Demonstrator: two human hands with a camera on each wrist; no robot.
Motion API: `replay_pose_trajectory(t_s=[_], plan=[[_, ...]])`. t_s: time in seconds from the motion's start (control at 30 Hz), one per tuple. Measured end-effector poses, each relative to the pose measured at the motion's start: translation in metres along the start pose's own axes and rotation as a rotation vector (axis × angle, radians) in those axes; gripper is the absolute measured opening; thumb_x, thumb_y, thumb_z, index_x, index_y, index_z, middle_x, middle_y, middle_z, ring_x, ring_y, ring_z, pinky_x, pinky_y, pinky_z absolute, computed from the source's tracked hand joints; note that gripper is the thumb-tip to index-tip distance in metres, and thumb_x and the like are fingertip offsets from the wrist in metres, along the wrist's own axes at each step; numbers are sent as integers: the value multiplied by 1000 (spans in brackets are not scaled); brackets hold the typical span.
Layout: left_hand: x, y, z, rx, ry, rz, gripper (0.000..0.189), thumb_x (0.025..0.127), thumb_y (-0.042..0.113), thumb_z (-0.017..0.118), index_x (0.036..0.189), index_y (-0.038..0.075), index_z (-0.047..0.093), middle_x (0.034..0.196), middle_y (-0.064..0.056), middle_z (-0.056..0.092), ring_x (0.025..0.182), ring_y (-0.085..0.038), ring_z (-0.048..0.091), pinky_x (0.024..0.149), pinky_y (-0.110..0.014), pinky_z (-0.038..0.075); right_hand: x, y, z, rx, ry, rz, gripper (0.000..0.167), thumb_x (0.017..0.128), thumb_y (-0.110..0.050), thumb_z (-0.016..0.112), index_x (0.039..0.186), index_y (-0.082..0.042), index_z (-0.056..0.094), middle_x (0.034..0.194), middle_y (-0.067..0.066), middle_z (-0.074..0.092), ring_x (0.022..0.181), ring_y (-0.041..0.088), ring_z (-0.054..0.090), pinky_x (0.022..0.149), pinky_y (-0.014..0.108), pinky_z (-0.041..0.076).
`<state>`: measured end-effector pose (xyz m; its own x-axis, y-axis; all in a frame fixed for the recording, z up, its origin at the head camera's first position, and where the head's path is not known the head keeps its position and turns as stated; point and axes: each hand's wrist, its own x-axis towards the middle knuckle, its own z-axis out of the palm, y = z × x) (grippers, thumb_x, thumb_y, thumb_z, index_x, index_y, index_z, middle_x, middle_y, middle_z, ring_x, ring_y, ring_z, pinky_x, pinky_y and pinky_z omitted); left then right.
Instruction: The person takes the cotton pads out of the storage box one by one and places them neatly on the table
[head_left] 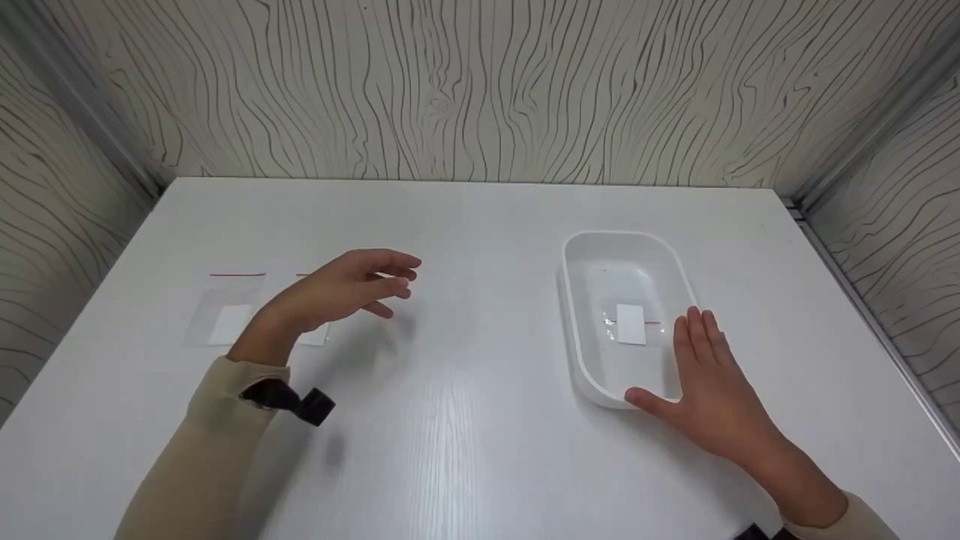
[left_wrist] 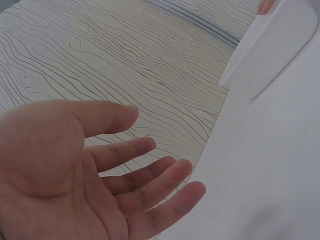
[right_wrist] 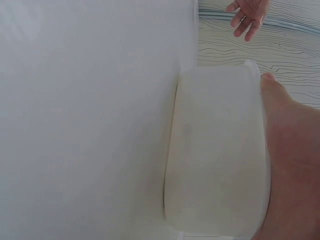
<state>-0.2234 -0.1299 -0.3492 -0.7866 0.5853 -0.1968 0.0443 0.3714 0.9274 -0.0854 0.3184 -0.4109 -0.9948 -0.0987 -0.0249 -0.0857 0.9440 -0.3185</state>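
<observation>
A white plastic tub (head_left: 626,401) with rounded corners stands on the right half of the table. Inside it lies a small clear zip bag with a white card (head_left: 631,324) and a red line. My right hand (head_left: 709,394) rests on the tub's near right corner, fingers straight along the rim and thumb on the near edge. Empty and relaxed, my left hand (head_left: 337,289) hovers over the table's left half, its palm also showing in the left wrist view. Under and beside it lie two clear zip bags; the left bag (head_left: 206,315) shows fully, the other bag (head_left: 313,335) is mostly hidden.
The white table (head_left: 465,450) ends at a back wall (head_left: 450,97) with a wood-grain line pattern. Similar panels with metal rails (head_left: 877,300) stand at both sides. A black wrist camera (head_left: 313,406) sits on my left sleeve.
</observation>
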Motion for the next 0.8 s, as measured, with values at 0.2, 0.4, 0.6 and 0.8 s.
replay_pose_trajectory(t_s=[0.2, 0.4, 0.6, 0.8], plan=[[3, 1, 5, 7, -11, 18, 45, 103, 18, 59, 146, 8, 52, 143, -11, 54, 125, -30, 58, 97, -39, 57, -1, 0, 0, 5, 14, -7, 123, 87, -69, 66, 155, 16, 8, 164, 34, 0, 153, 44, -8, 124, 58, 5], [8, 3, 11, -3, -21, 33, 44, 103, 18, 59, 146, 9, 53, 141, -9, 56, 123, -28, 60, 97, -39, 56, -1, 0, 0, 0, 8, -1, 125, 87, -71, 65, 155, 16, 7, 164, 34, 0, 153, 44, -9, 124, 58, 4], [13, 5, 15, -22, -42, 56, 43, 103, 17, 58, 145, 9, 53, 140, -9, 57, 122, -29, 60, 97, -39, 56, 0, 0, 0, 7, -13, 15, 127, 86, -72, 65, 155, 15, 5, 164, 34, -3, 153, 44, -11, 123, 61, 6], [18, 10, 20, -35, -60, 77, 42, 104, 16, 59, 145, 9, 54, 139, -9, 57, 123, -32, 59, 97, -39, 56, 0, 0, 0, 11, -7, 12, 126, 86, -71, 65, 156, 14, 5, 164, 33, -3, 153, 43, -11, 123, 62, 8]])
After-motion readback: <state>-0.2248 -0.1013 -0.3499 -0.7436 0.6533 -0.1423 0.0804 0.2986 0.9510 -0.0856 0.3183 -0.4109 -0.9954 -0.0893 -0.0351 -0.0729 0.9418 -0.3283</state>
